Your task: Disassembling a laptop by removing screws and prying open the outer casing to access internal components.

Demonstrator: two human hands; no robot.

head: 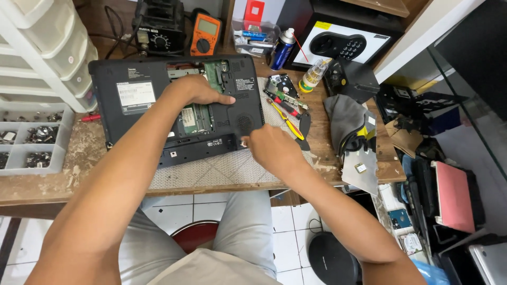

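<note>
- A black plastic laptop [174,105] is laid bottom-up on a grey woven mat [222,169], which is spread over a worn, scuffed wooden tabletop [63,179].
- The laptop's service cover is off, so green circuit boards can be seen in the open bay, plus a white label on the matte shell.
- The left hand [198,91] is pressed flat on the laptop near the open bay, fingers stretched out and nothing gripped.
- The right hand [272,148] is curled at the laptop's front right corner, fingertips pinched together right at the edge; whether something tiny is held in that grip can't be told, it's too small.
- Just right of the laptop, a yellow-handled screwdriver [288,122] and a red-handled one [285,105] are lying on the mat, close to the right hand.
- A bare hard drive [282,84] with a shiny metal top is parked behind them.
- A blue spray can [282,48] and a small clear bottle [312,75] are stood further back.
- An orange multimeter [205,34] is propped at the back edge.
- A grey compartment tray [29,142] full of small dark screws is set at the left, under white plastic drawers [47,47].
</note>
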